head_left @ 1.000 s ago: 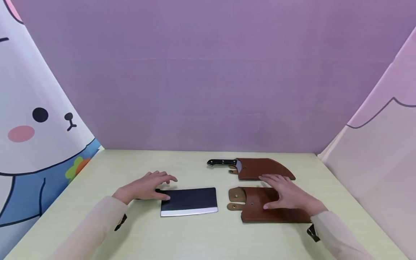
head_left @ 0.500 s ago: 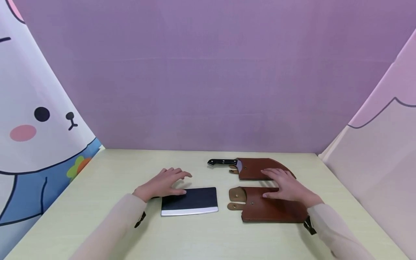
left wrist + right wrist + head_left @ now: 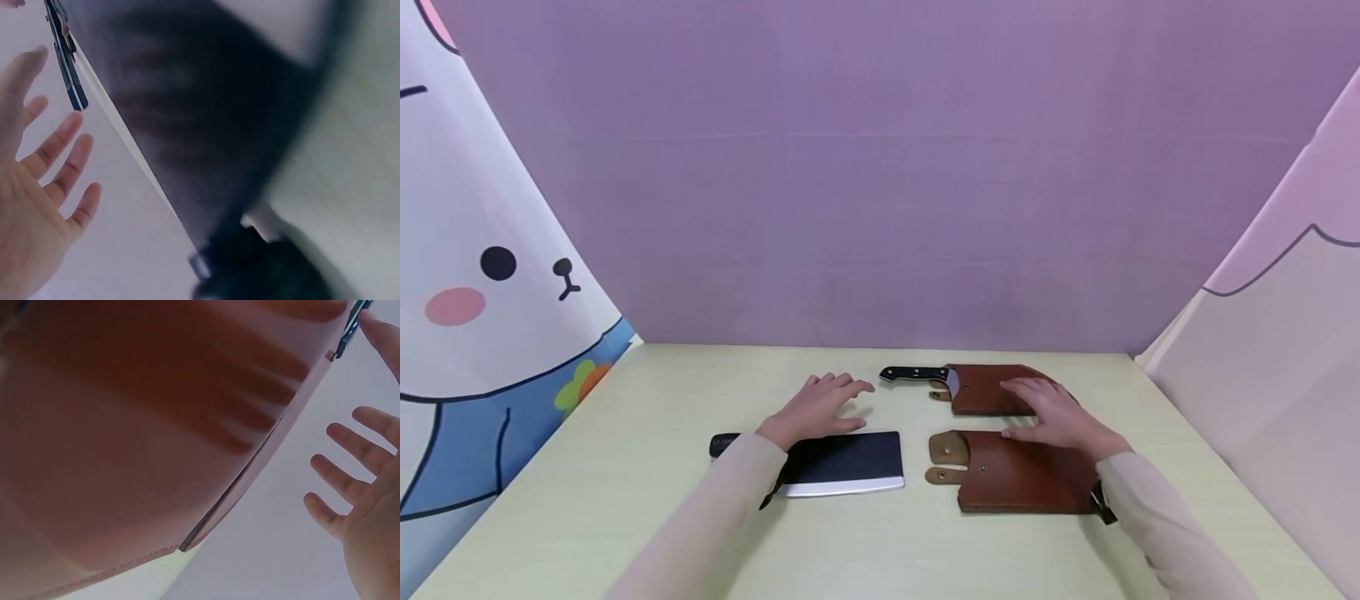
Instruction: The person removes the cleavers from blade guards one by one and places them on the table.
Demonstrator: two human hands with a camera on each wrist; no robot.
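Forward and to the right goes the left hand (image 3: 817, 410) since half a second ago, uncovering the cleaver's black handle (image 3: 724, 444), while the right hand (image 3: 1054, 419) has shifted slightly forward and to the left. Both hands hold nothing, their fingers spread wide. Flat on the table (image 3: 865, 550), the cleaver (image 3: 857, 458) lies beneath the left wrist and sleeve (image 3: 730, 492); its handle sticks out to the left, its blade shows to the right with the pale edge towards the person, and most of the hand is beyond the blade's back edge. Over the two brown sheaths hovers the right hand, fingers above the far sheath (image 3: 976, 396), thumb near the back edge of the near sheath (image 3: 1026, 479). From the far sheath a knife handle (image 3: 913, 374) points left.
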